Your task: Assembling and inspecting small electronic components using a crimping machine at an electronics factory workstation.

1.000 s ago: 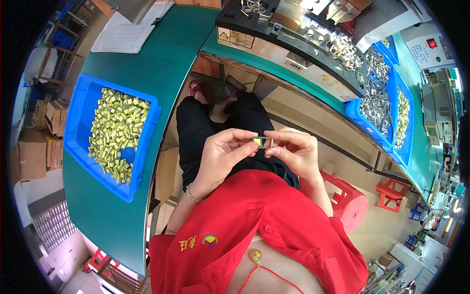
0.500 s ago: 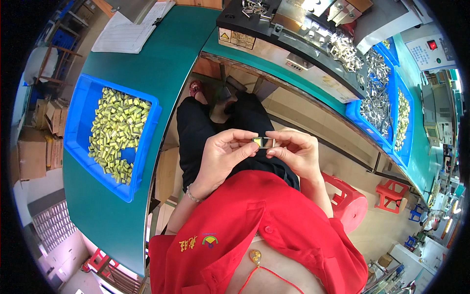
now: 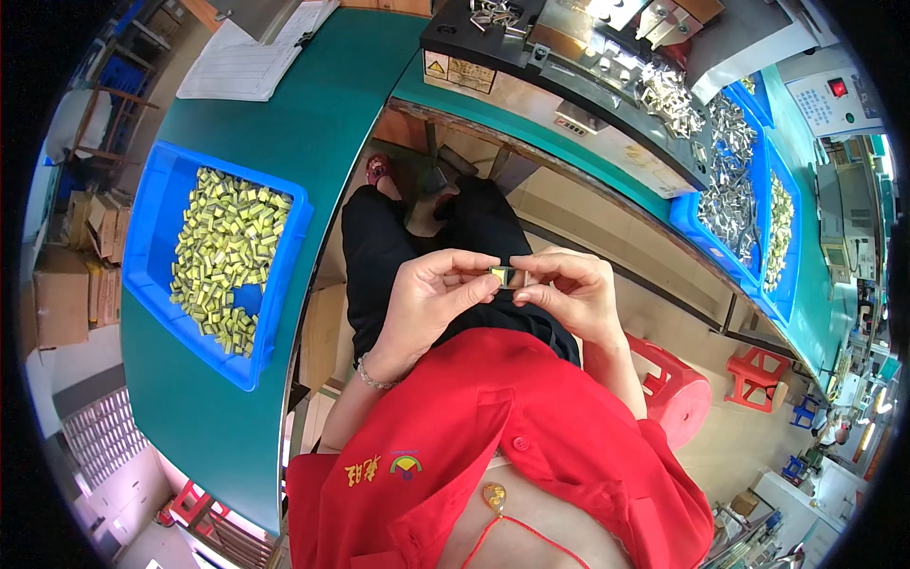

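Note:
Above my lap, my two hands meet fingertip to fingertip. My left hand (image 3: pixel 428 302) pinches a small yellow-and-black block (image 3: pixel 498 276) between thumb and fingers. In my right hand (image 3: pixel 580 288), thumb and fingers grip a small metal piece (image 3: pixel 527 278) at its right end. The block and the metal piece sit in line, touching or nearly so; whether one is inside the other I cannot tell. At the left, a blue bin (image 3: pixel 296 254) on the green table holds a heap of similar yellow-and-dark blocks (image 3: pixel 227 248).
A black-topped machine (image 3: pixel 474 45) with loose metal parts (image 3: pixel 671 102) stands ahead. To its right, blue bins (image 3: pixel 684 214) hold metal pieces and yellow blocks. Papers on a clipboard (image 3: pixel 237 71) lie at the far left. Red stools (image 3: pixel 678 403) stand on the floor at right.
My right hand has shifted very slightly to the left, toward the block. The gap between the two hands' fingertips looks a little smaller.

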Demonstrator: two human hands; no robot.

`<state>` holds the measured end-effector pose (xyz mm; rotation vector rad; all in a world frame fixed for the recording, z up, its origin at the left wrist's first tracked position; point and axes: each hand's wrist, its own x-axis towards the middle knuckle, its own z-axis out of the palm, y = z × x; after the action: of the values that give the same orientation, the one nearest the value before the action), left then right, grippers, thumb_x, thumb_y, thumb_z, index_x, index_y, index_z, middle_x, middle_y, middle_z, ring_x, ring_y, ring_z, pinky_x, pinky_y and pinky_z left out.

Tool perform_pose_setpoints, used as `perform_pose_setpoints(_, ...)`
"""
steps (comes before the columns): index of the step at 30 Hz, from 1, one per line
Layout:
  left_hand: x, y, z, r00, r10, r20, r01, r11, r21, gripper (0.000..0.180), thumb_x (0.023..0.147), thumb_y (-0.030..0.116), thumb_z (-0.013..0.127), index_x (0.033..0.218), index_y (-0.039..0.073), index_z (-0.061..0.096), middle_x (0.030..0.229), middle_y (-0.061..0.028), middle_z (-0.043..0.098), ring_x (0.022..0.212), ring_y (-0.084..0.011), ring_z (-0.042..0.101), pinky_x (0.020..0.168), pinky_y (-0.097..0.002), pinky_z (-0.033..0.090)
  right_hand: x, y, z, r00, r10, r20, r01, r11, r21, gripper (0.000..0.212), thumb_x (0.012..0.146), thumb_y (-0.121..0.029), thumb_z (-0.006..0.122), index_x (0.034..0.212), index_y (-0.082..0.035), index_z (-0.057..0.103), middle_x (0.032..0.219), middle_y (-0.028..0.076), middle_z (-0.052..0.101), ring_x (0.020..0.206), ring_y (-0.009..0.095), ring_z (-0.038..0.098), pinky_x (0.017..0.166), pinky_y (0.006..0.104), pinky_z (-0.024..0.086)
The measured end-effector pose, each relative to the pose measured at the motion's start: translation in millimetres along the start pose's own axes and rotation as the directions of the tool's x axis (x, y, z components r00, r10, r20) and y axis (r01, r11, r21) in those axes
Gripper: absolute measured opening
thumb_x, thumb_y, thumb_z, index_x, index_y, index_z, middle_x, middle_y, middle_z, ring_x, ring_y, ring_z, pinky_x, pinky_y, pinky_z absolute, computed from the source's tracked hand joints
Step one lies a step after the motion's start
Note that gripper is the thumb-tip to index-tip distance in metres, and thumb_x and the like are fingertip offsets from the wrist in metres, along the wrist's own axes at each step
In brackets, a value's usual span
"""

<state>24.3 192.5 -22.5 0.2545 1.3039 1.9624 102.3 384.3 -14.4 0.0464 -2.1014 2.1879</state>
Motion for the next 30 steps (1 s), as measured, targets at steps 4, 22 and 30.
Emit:
perform_pose_setpoints(4, 0, -1, 0, 1.000, -0.005, 0.001, 0.005, 1.000, 0.028, 0.024, 0.085, 0.002, 0.067, 0.108, -0.006, 0.062, 0.095, -0.0110, 0.067, 0.086, -0.0129, 0.065, 0.077, -0.0247, 0.054, 0, -1, -3, 0.990, 0.140, 0.028, -0.142, 0.982, 0.123, 0.028, 0.078, 0.007, 0.070, 0.106, 0.006, 0.065, 0.087, 0.011, 0.065, 0.075, 0.013, 0.063, 0.067, 0.0236, 0.053)
perform_pose_setpoints(22, -3, -6, 1, 1.000, 0.014, 0.000, -0.014, 1.000, -0.015, 0.025, 0.086, 0.001, 0.066, 0.110, -0.006, 0.062, 0.097, -0.0108, 0.067, 0.088, -0.0129, 0.065, 0.079, -0.0242, 0.054, 0, 3, -3, 0.997, 0.069, 0.034, -0.071, 0.996, 0.058, 0.029, 0.078, 0.007, 0.070, 0.106, 0.005, 0.066, 0.088, 0.011, 0.065, 0.076, 0.012, 0.061, 0.067, 0.0230, 0.051)
perform_pose_setpoints(30, -2, -10, 4, 0.999, 0.022, -0.028, -0.023, 0.999, -0.044, 0.023, 0.086, 0.002, 0.066, 0.109, -0.004, 0.063, 0.094, -0.0094, 0.067, 0.082, -0.0126, 0.064, 0.074, -0.0241, 0.052, -2, 7, -2, 0.996, 0.084, 0.006, -0.084, 0.985, 0.152, 0.031, 0.077, 0.009, 0.069, 0.107, 0.006, 0.065, 0.089, 0.013, 0.065, 0.077, 0.013, 0.062, 0.069, 0.0239, 0.052)
